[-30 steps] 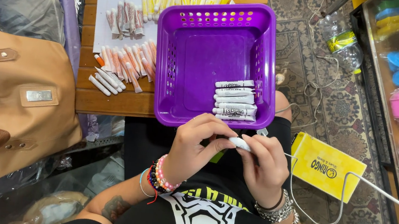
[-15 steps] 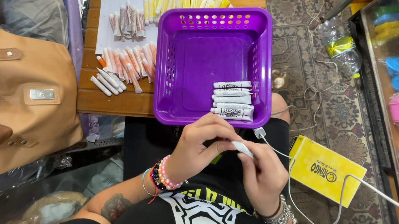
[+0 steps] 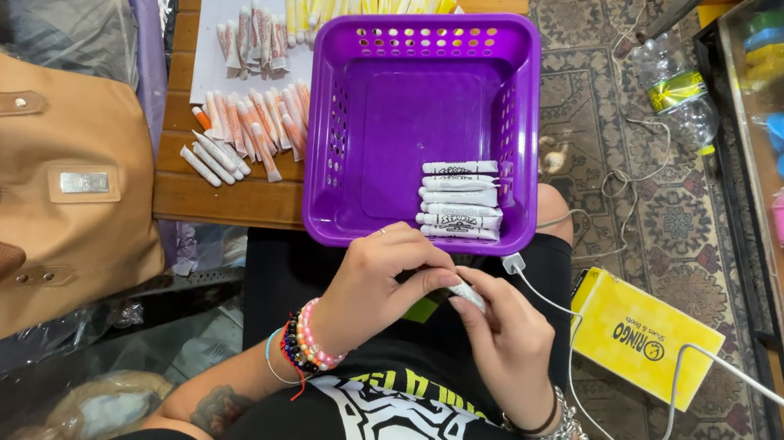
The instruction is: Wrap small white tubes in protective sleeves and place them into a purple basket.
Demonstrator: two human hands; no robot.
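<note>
Over the lap, just below the purple basket (image 3: 424, 103), a small white tube (image 3: 467, 292) sits pinched between both hands. It could slip to the floor, since only fingertips grip it. Left hand (image 3: 383, 285) curls nearly closed around one end; right hand (image 3: 508, 336) is half-closed, thumb and forefinger on the other. Six like tubes (image 3: 459, 197) lie in the basket.
</note>
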